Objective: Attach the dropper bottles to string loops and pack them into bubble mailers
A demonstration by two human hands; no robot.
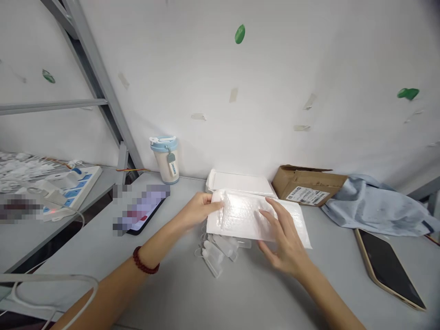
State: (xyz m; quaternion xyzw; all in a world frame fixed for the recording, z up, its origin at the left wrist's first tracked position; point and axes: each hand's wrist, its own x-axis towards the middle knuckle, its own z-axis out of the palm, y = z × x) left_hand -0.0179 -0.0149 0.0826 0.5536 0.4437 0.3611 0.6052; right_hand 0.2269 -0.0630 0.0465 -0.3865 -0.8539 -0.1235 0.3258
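Note:
A white bubble mailer is held up slantwise over the grey table. My left hand is closed on its left end, the thumb lying on the front. Over the mailer's right half, my right hand has its fingers apart, the tips at or just off the bubbly surface; contact is hard to tell. Under the mailer's lower edge lies a small pile of translucent plastic pieces with thin loops, partly hidden. Right behind the mailer is a flat white box or stack of packets, its lower part covered.
An open cardboard box and a blue-grey cloth lie at the back right, with a dark phone before them. Leftward are a lit phone, a lidded cup, and a power strip on another table. A white cable crosses the lower left.

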